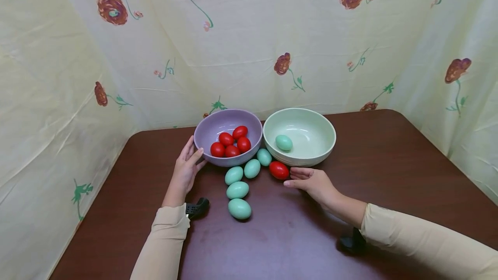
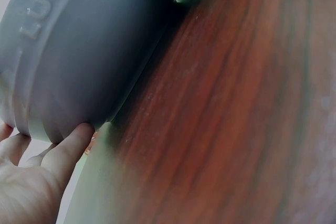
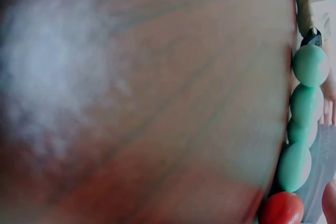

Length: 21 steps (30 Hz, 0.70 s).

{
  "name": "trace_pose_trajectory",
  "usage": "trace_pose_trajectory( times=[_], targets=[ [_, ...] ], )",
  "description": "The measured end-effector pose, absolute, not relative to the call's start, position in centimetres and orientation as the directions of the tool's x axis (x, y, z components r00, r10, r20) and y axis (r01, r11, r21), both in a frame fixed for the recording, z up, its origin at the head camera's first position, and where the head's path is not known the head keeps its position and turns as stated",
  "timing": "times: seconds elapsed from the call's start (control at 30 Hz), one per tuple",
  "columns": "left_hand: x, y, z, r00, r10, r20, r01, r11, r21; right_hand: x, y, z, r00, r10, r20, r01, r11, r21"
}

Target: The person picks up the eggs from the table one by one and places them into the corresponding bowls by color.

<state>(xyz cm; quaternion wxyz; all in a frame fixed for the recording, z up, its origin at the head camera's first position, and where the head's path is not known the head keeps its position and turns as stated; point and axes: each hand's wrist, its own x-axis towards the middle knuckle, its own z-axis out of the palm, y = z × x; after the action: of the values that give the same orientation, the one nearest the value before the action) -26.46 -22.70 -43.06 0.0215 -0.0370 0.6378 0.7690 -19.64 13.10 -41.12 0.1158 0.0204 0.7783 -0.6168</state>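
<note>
My left hand [image 1: 186, 172] rests against the left side of a purple bowl [image 1: 210, 126], its fingers extended along the outer wall. In the left wrist view the fingertips touch the grey-looking bowl wall [image 2: 89, 51]. Several red eggs [image 1: 226, 139] lie inside that bowl. My right hand [image 1: 313, 184] reaches toward a lone red egg [image 1: 279, 170] on the table, fingers straight, apart from it by a small gap. Beside that egg stands a pale green bowl [image 1: 317, 135] holding one mint-green egg [image 1: 284, 142]. Several mint-green eggs [image 1: 237, 190] form a curved row on the table.
The dark brown wooden table [image 1: 280, 245] reaches back to a pale curtain [image 1: 241, 55] with a flower print. Both bowls stand side by side near the table's far edge. A black wrist device [image 1: 197, 208] is on the left forearm.
</note>
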Motion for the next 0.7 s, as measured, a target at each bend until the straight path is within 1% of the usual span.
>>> trace_pose_trajectory(
  times=[0.27, 0.4, 0.7],
  targets=[
    [-26.36, -22.79, -43.00, -0.997, -0.011, -0.081, -0.078, -0.186, 0.979, -19.83, 12.60, -41.34, -0.976, -0.112, -0.189, 0.159, 0.231, -0.960],
    [-26.34, -22.82, -42.99, -0.996, -0.014, -0.083, -0.079, -0.182, 0.980, -19.89, 12.54, -41.31, -0.976, -0.111, -0.187, 0.153, 0.262, -0.953],
    [-26.34, -22.69, -42.96, -0.996, -0.016, -0.083, -0.078, -0.186, 0.980, -20.16, 12.18, -41.04, -0.979, -0.115, -0.169, 0.131, 0.283, -0.950]
  ],
)
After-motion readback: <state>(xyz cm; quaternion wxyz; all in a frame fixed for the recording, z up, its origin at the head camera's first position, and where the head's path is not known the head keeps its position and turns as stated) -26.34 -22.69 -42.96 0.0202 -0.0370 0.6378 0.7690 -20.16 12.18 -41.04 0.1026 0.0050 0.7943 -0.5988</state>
